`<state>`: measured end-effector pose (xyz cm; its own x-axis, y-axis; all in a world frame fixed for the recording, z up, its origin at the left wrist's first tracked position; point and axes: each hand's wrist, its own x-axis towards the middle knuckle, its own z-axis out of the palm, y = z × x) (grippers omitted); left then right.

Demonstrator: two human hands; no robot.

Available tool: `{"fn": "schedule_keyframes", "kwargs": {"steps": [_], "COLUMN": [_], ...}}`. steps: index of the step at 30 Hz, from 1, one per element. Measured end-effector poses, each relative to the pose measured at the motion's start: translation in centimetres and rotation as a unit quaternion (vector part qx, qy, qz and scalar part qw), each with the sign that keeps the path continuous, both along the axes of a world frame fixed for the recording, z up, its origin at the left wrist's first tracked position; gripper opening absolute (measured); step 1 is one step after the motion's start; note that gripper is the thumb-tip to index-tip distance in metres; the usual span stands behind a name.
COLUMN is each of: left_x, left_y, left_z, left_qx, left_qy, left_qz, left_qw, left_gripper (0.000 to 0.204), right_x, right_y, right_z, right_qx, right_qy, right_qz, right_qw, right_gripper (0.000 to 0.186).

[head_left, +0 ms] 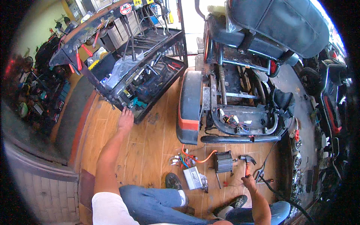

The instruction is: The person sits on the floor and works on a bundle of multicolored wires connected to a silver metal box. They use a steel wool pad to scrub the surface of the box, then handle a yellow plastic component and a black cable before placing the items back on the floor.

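Observation:
My right hand is closed around the orange-gripped handle of a claw hammer, low over the tiled floor. Left of the hammer lies a dark, finned electric motor with a short shaft pointing towards it. A silver box with wires, like a motor controller, sits further left, and a thick orange cable runs between them. Just right of the hammer are pliers. My left hand reaches to the corner of the tool cart's lower tray, fingers stretched out beside a teal tool.
The metal tool cart holds sockets, wrenches and plastic bags; red-handled tools hang off its side. Ahead stands a partly stripped vehicle frame with a tilted black seat. A black cable crosses the floor at right. My shoes flank the silver box.

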<state>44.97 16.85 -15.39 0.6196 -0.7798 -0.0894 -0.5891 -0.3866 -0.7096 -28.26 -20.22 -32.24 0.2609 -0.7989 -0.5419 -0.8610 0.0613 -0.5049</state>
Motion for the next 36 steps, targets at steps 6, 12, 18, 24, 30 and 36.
{"fn": "schedule_keyframes", "kwargs": {"steps": [6, 12, 18, 24, 30, 36], "left_x": [-4.6, -8.9, -9.8, -10.3, -9.0, -10.9], "left_y": [1.9, 4.0, 8.0, 10.3, 12.8, 11.4], "left_z": [4.3, 9.4, 12.7, 15.3, 19.2, 23.2], "left_qx": [0.038, 0.04, 0.102, 0.051, 0.2, 0.175], "left_qy": [0.016, 0.128, 0.18, 0.193, 0.217, 0.282], "left_qz": [-0.053, -0.031, -0.02, -0.067, 0.019, 0.066], "left_qw": [0.998, 0.991, 0.978, 0.978, 0.955, 0.941], "left_gripper": [0.04, 0.043, 0.043, 0.046, 0.056, 0.059], "right_x": [-1.7, -2.9, -3.8, -4.1, -3.3, -1.7], "right_y": [1.5, 0.8, -0.4, -2.3, -2.5, -5.2], "right_z": [1.8, 1.9, 3.9, 4.6, 4.0, 4.8], "right_qx": [0.103, 0.043, 0.085, 0.09, 0.162, 0.111], "right_qy": [0.018, 0.082, 0.127, 0.072, 0.164, 0.231], "right_qz": [0.02, 0.087, 0.1, 0.051, 0.035, 0.098], "right_qw": [0.994, 0.992, 0.983, 0.992, 0.972, 0.962], "right_gripper": [0.04, 0.047, 0.052, 0.053, 0.057, 0.053]}}
